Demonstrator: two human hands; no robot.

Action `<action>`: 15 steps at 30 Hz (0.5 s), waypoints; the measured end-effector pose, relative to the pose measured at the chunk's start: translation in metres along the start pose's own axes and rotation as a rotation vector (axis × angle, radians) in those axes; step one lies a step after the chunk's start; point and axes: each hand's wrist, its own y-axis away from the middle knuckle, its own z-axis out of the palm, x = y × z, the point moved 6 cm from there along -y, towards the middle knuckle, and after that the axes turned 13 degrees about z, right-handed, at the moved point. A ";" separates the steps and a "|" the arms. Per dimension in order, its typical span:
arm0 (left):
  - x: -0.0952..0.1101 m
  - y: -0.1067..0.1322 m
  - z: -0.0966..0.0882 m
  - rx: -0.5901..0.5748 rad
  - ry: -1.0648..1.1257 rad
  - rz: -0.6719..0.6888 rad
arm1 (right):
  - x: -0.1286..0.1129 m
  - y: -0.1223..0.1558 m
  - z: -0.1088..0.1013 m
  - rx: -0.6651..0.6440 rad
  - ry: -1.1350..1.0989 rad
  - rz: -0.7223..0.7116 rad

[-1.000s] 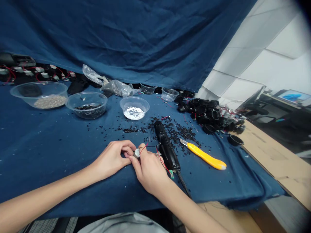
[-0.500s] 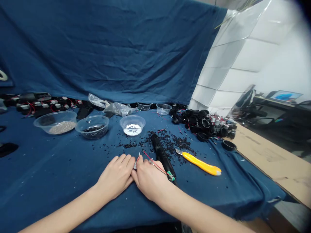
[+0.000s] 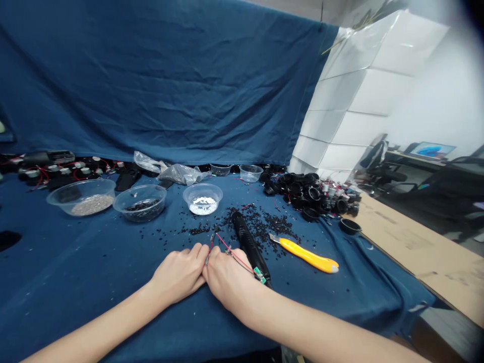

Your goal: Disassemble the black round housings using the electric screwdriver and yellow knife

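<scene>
My left hand and my right hand press together over the blue cloth, fingers curled in on both. Between their fingertips is a small part, almost wholly hidden. Red and dark wires rise from there and loop over the back of my right hand to a small green circuit board. Just right of that hand lies a black screwdriver-like tool, its right end near the board. A yellow utility knife with its blade out rests farther right.
Loose black bits are scattered beyond my hands. Behind stand clear bowls of white pieces, black pieces and grey pieces. Black housings and small motors are heaped at the right, near a cardboard sheet.
The view has shifted slightly, so the table things sit a little lower and more to the left. My hands stay pressed together; the silvery piece between them shows less now.
</scene>
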 end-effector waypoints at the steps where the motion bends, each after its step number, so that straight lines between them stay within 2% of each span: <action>1: 0.000 0.000 0.000 -0.004 0.001 0.000 | 0.000 -0.002 0.002 -0.001 0.008 0.001; 5: 0.000 0.000 -0.001 -0.024 0.003 -0.007 | 0.000 -0.009 0.005 0.004 -0.012 0.001; 15: -0.003 0.008 -0.005 -0.062 0.023 -0.032 | -0.001 -0.010 -0.015 -0.091 -0.036 -0.020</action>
